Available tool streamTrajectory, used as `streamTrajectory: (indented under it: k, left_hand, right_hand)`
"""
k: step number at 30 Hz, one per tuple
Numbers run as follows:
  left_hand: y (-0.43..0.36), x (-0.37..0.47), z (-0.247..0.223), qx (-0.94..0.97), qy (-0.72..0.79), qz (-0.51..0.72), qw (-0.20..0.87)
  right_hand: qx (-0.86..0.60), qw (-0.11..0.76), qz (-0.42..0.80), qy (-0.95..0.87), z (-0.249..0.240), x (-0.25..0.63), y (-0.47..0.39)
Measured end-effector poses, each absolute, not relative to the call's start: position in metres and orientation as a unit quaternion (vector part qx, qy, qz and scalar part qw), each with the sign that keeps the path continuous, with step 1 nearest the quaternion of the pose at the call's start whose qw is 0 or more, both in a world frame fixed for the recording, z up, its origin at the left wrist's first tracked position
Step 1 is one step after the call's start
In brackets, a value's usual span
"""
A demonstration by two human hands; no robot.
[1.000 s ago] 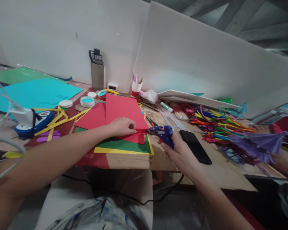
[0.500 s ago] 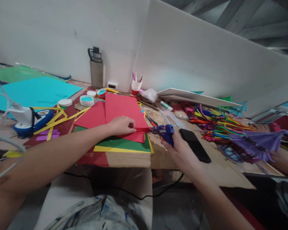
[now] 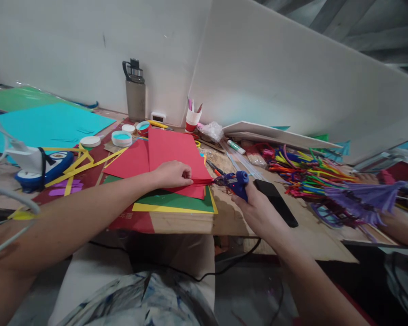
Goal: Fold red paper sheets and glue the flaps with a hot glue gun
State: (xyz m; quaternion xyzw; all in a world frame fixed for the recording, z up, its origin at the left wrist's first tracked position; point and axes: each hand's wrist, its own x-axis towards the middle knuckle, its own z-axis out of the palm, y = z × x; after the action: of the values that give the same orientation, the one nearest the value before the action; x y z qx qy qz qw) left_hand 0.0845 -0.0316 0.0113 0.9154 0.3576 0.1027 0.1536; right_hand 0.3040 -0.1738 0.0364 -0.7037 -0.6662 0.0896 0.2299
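Observation:
Red paper [image 3: 177, 149] lies over green paper [image 3: 177, 203] and yellow paper at the table's front. My left hand [image 3: 173, 174] rests on the red paper, its thumb and fingertips pinching a folded red edge. In my right hand [image 3: 258, 206] is a blue glue gun [image 3: 237, 182], its nozzle pointing left at the right end of that red edge. Whether the nozzle touches the paper is too small to tell. A black phone [image 3: 275, 203] lies just right of the gun.
A bottle [image 3: 135, 95], a cup of pens [image 3: 192, 120] and small tubs [image 3: 121, 138] stand at the back. Coloured pipe cleaners [image 3: 302, 170] lie at right, near another person's arm [image 3: 404, 226] and a purple fan shape [image 3: 363, 199]. A power strip [image 3: 44, 170] sits left.
The view has shifted slightly. The glue gun has moved a little to the right, still in my right hand. My left hand keeps its pinch on the red paper.

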Motion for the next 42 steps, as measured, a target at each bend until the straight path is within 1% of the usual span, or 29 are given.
streamTrajectory:
  k: [4,8,12,24,30,37,42]
  left_hand:
    - [-0.031,0.085,0.011,0.916,0.355,0.103,0.155]
    - [-0.031,0.085,0.011,0.916,0.357,0.103,0.153]
    - [-0.031,0.085,0.012,0.916,0.354,0.103,0.159]
    - [-0.029,0.079,0.021,0.922,0.316,0.095,0.204]
    - [-0.026,0.073,0.023,0.920,0.316,0.087,0.214]
    - [-0.024,0.066,0.026,0.925,0.301,0.082,0.215]
    - [-0.024,0.064,0.025,0.920,0.304,0.077,0.237]
  right_hand:
    - [-0.713,0.211,0.094,-0.662,0.035,0.305,-0.174]
    - [-0.707,0.228,0.099,-0.662,0.034,0.308,-0.174]
    - [-0.710,0.227,0.111,-0.657,0.033,0.305,-0.175]
    - [-0.635,0.280,0.181,-0.697,0.032,0.280,-0.175]
    - [-0.644,0.265,0.179,-0.695,0.033,0.274,-0.173]
    - [-0.632,0.274,0.184,-0.702,0.035,0.271,-0.173]
    - [-0.616,0.279,0.192,-0.712,0.035,0.260,-0.171]
